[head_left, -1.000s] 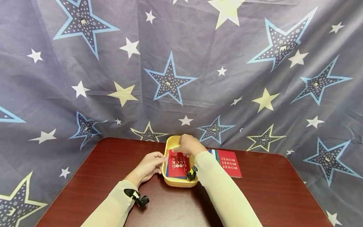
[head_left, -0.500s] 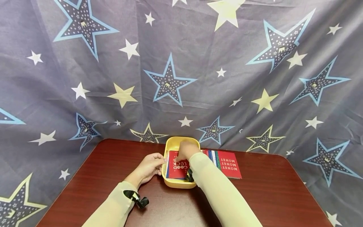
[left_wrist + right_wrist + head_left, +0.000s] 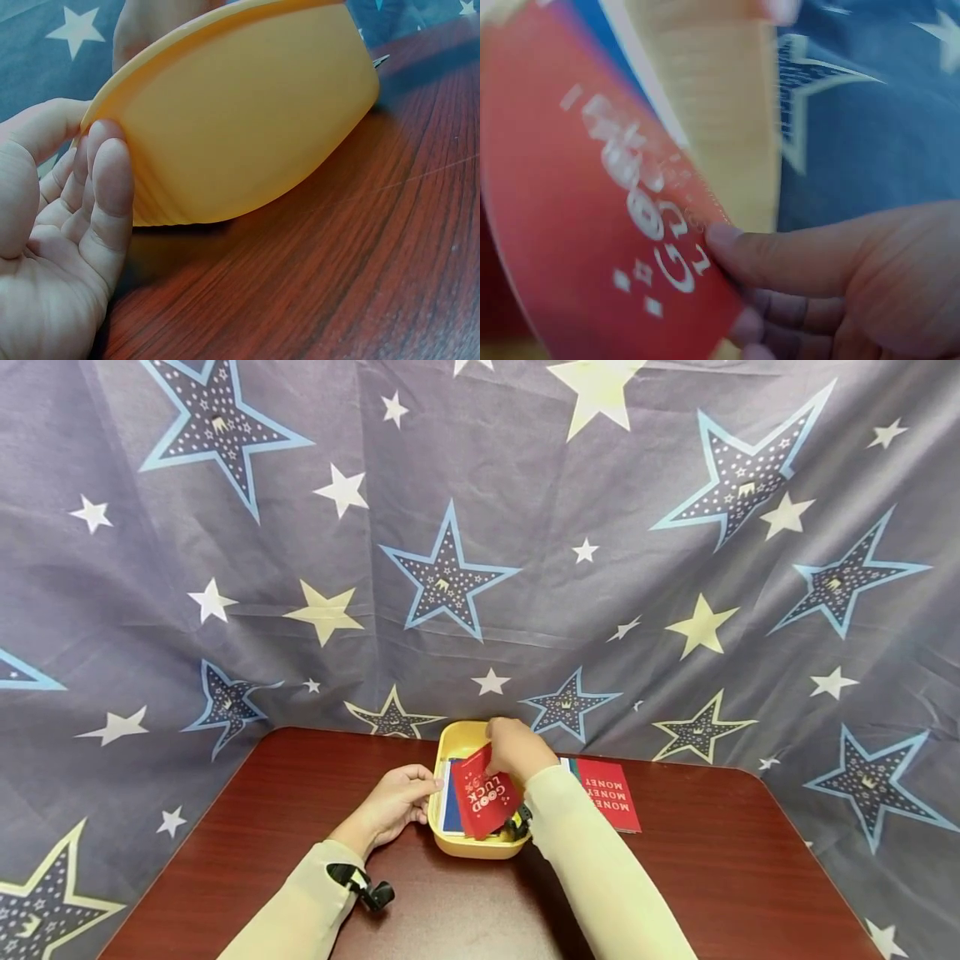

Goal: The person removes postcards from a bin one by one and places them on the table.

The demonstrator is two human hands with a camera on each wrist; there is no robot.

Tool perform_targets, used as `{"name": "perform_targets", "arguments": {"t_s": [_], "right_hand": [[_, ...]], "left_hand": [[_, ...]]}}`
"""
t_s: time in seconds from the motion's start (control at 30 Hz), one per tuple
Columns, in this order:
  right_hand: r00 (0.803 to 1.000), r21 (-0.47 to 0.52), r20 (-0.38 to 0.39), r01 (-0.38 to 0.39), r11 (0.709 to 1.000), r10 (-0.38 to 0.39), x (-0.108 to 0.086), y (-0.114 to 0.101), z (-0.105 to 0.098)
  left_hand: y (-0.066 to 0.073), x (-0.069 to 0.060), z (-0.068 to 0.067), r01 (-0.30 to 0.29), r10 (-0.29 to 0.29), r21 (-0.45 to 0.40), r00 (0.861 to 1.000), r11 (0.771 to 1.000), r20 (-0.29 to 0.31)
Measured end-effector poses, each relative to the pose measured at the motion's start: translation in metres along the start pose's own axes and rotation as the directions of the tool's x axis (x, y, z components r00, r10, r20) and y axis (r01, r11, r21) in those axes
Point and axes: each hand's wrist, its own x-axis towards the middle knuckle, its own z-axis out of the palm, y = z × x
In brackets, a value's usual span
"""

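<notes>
Pinching the yellow tray (image 3: 476, 850) near the far edge of the worktop (image 3: 690, 860), the left hand (image 3: 393, 800) steadies it; the right hand (image 3: 517, 748) pinches the red card (image 3: 483, 806), best lightly, against creasing.

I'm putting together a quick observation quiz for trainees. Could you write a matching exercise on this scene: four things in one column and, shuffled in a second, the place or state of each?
Column one
1. left grip
2. blue card
3. right grip
4. MONEY card

Column two
A. pinching the red GOOD LUCK card
B. lying outside the yellow bin, to its right
C. holding the bin's left rim
D. inside the bin, partly covered

Right pairs: 1-C, 2-D, 3-A, 4-B
</notes>
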Motion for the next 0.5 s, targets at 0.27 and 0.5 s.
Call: {"name": "perform_targets", "arguments": {"t_s": [0.27,0.5], "right_hand": [[0.999,0.306,-0.031,-0.01,0.952,0.02,-0.028,0.041,-0.032],[0.991,0.538,-0.124,0.025,0.842,0.05,-0.047,0.081,-0.037]], "left_hand": [[0.001,0.0,0.001,0.012,-0.012,0.012,1.0,1.0,-0.012],[0.002,-0.002,0.0,0.007,-0.007,0.009,1.0,1.0,-0.014]]}}
